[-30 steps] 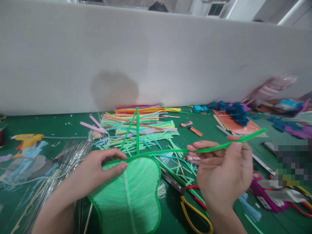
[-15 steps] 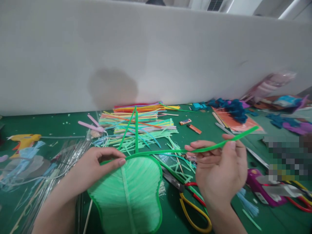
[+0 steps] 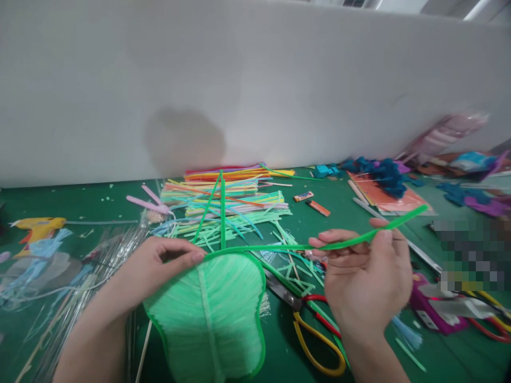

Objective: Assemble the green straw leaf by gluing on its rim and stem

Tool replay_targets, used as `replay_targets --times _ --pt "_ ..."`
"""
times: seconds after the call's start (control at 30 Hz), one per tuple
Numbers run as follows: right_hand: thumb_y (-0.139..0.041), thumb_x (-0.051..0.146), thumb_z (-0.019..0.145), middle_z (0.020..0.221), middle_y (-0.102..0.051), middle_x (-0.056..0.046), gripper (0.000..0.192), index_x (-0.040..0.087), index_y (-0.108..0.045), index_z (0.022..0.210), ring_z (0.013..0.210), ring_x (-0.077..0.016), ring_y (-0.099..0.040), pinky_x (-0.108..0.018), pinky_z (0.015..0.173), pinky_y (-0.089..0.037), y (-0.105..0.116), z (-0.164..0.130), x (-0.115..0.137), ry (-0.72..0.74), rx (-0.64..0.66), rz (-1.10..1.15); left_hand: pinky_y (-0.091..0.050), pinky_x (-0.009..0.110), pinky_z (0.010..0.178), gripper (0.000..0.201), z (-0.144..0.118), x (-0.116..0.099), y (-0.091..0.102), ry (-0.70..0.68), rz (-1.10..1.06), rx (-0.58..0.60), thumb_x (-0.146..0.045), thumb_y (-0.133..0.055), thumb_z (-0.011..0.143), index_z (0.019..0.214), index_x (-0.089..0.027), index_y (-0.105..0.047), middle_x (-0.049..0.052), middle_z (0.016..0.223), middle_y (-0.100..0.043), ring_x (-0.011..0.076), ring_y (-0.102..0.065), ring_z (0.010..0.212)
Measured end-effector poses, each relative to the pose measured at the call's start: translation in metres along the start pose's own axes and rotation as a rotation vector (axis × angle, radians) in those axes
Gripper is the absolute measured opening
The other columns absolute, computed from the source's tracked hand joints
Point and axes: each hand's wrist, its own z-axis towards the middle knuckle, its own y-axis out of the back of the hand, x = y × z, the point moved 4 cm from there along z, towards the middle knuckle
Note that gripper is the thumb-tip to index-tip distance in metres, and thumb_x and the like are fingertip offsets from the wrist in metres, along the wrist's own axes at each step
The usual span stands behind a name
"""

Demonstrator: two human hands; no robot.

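Note:
A light green leaf shape with a pale midrib and a bright green fuzzy border stands upright in front of me. My left hand pinches its upper left edge between thumb and fingers. From that edge a bright green pipe cleaner runs off to the right. My right hand holds its far part between thumb and index finger, and the tip sticks out past them. The other fingers are loosely curled, palm up. Between the leaf and my right hand lie scissors with red and yellow handles.
Bundles of coloured pipe cleaners lie behind the leaf. A yellow glue gun and thin wires are at left. Two lighters, dark blue fuzzy pieces and a purple object sit at right. A white wall stands behind.
My right hand has moved slightly right, drawing its end of the pipe cleaner along with it. My left hand keeps its pinch on the leaf's edge. The view has shifted a little.

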Motion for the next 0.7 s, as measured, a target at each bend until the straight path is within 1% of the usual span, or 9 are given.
replay_targets --times 0.17,0.3,0.37,0.43,0.5,0.53,0.57,0.63,0.7 --pt "-0.040 0.029 0.102 0.065 -0.076 -0.001 0.010 0.025 -0.049 0.103 0.051 -0.0204 -0.072 -0.028 0.043 -0.059 -0.001 -0.003 0.001 -0.003 0.005 -0.002 -0.050 0.027 0.074 0.035 0.001 0.000 0.001 0.007 0.044 -0.036 -0.066 -0.072 0.071 0.082 -0.034 -0.081 -0.001 0.086 -0.079 0.0213 -0.068 0.082" --pt "-0.047 0.037 0.102 0.069 -0.076 0.000 0.014 0.026 -0.053 0.108 0.056 -0.0181 -0.073 -0.025 0.048 -0.059 -0.001 -0.003 -0.001 -0.017 0.077 0.043 -0.050 0.029 0.076 0.036 0.001 -0.002 0.001 -0.018 0.093 -0.050 -0.065 -0.074 0.069 0.081 -0.032 -0.080 0.000 0.087 -0.079 0.0225 -0.068 0.083" --pt "-0.057 0.040 0.098 0.077 -0.078 0.000 0.021 0.026 -0.059 0.114 0.067 -0.0157 -0.076 -0.023 0.057 -0.061 -0.004 -0.003 -0.006 -0.088 0.161 0.063 -0.051 0.030 0.078 0.037 0.002 -0.001 0.000 -0.024 0.116 -0.042 -0.065 -0.074 0.068 0.083 -0.031 -0.079 0.000 0.089 -0.078 0.0234 -0.069 0.086" --pt "-0.068 0.037 0.092 0.092 -0.079 -0.002 0.025 0.024 -0.067 0.113 0.083 -0.0134 -0.076 -0.020 0.071 -0.062 -0.009 -0.005 -0.013 -0.196 0.285 0.028 -0.051 0.031 0.080 0.039 0.001 0.000 0.000 -0.016 0.146 -0.033 -0.064 -0.075 0.067 0.086 -0.031 -0.079 0.000 0.092 -0.078 0.0247 -0.069 0.089" --pt "-0.072 0.035 0.090 0.106 -0.078 -0.004 0.018 0.022 -0.074 0.102 0.097 -0.0127 -0.073 -0.019 0.082 -0.060 -0.014 -0.006 -0.018 -0.272 0.402 -0.039 -0.051 0.031 0.080 0.038 -0.002 -0.001 0.006 -0.012 0.189 -0.042 -0.063 -0.075 0.067 0.085 -0.031 -0.079 0.000 0.093 -0.079 0.0256 -0.070 0.090" --pt "-0.071 0.035 0.091 0.109 -0.077 -0.005 0.016 0.021 -0.076 0.096 0.101 -0.0129 -0.072 -0.019 0.085 -0.059 -0.016 -0.005 -0.018 -0.283 0.435 -0.061 -0.051 0.032 0.079 0.036 -0.005 -0.005 0.012 -0.016 0.213 -0.052 -0.063 -0.075 0.067 0.083 -0.031 -0.079 0.000 0.091 -0.079 0.0257 -0.070 0.089" --pt "-0.069 0.038 0.092 0.110 -0.076 -0.005 0.019 0.021 -0.077 0.091 0.101 -0.0128 -0.071 -0.020 0.085 -0.059 -0.017 -0.003 -0.016 -0.271 0.435 -0.064 -0.052 0.032 0.077 0.035 -0.010 -0.009 0.019 -0.024 0.238 -0.079 -0.063 -0.075 0.066 0.081 -0.031 -0.079 -0.001 0.090 -0.079 0.0258 -0.070 0.086" --pt "-0.068 0.042 0.093 0.102 -0.076 -0.003 0.023 0.022 -0.077 0.087 0.089 -0.0105 -0.070 -0.018 0.075 -0.059 -0.015 0.008 -0.006 -0.210 0.335 -0.021 -0.052 0.032 0.073 0.033 -0.022 -0.023 0.040 -0.037 0.270 -0.171 -0.062 -0.076 0.063 0.079 -0.034 -0.080 -0.002 0.086 -0.079 0.0255 -0.070 0.082" --pt "-0.069 0.045 0.091 0.084 -0.073 0.001 0.022 0.025 -0.077 0.092 0.071 -0.0073 -0.066 -0.014 0.058 -0.055 -0.009 0.021 0.006 -0.156 0.186 0.049 -0.053 0.033 0.068 0.034 -0.038 -0.038 0.066 -0.045 0.247 -0.355 -0.064 -0.078 0.059 0.076 -0.034 -0.080 -0.002 0.080 -0.078 0.0250 -0.069 0.075"
